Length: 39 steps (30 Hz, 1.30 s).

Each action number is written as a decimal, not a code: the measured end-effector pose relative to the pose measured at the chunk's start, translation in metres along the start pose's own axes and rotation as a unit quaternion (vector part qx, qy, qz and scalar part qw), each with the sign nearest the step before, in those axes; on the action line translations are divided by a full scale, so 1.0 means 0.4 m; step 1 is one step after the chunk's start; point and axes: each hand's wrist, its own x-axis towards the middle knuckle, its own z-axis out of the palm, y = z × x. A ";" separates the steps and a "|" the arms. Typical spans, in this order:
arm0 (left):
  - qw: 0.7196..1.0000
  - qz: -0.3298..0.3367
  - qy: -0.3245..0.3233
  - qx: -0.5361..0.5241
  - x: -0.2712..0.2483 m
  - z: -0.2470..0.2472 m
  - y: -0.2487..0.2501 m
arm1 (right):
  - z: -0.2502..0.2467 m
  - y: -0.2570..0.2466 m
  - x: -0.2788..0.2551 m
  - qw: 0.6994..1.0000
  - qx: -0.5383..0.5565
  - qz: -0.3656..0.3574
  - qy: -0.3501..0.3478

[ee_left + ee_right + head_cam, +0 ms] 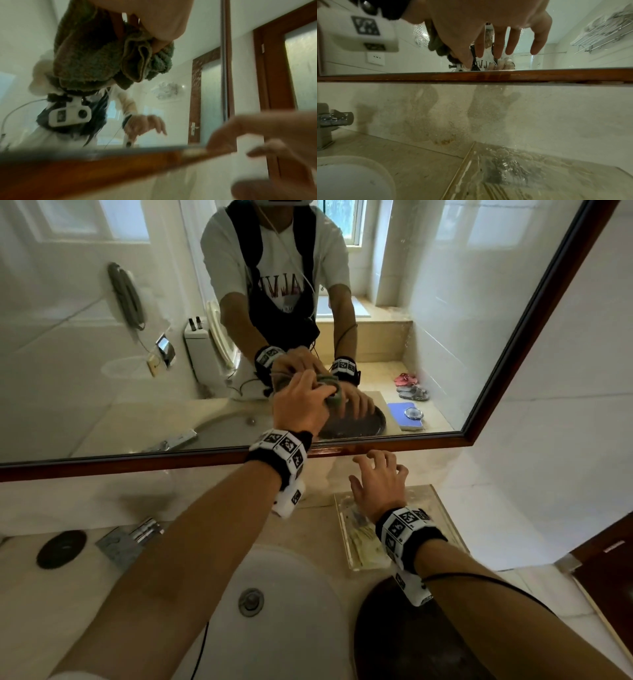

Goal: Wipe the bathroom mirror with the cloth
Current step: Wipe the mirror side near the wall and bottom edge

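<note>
The bathroom mirror (102,337) has a brown wooden frame (137,463) and fills the wall above the counter. My left hand (301,405) grips a bunched green cloth (334,398) and presses it to the glass just above the lower frame, right of centre. In the left wrist view the cloth (89,58) sits folded under my palm, against the mirror (154,94). My right hand (380,482) is empty, with fingers spread. It hovers below the frame, over a clear tray. The right wrist view shows its fingers (510,40) in front of the glass (573,40).
A white sink basin (301,628) lies below my arms, with a chrome faucet (133,537) to its left. A clear tray (356,542) and a dark round tray (404,642) stand on the counter at the right. A black disc (61,548) lies far left.
</note>
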 end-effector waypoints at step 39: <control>0.984 0.162 0.032 0.068 0.309 0.015 0.294 | -0.083 0.149 0.001 0.996 0.053 0.072 0.014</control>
